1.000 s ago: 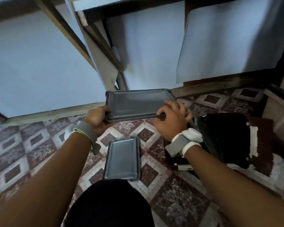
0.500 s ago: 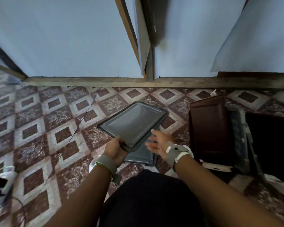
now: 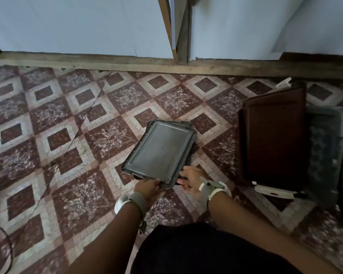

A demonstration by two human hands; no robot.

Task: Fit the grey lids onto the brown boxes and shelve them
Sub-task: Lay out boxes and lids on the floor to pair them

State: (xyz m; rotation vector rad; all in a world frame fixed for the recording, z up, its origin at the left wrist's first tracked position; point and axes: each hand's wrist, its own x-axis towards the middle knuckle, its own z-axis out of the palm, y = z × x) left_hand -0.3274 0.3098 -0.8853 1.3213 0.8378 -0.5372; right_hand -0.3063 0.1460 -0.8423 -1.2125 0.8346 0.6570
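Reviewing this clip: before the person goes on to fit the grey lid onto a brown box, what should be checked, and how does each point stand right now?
1. Grey lid in hand: ok, the left hand pinches its near corner.
2. Right hand has a grip on the lid: cannot tell, its fingers sit at and under the near edge.
3. Brown box within view: ok, it stands to the right on the tiled floor.
4. Lid lined up over the box: not ok, it is off to the left.
5. Box mouth facing the lid: cannot tell.
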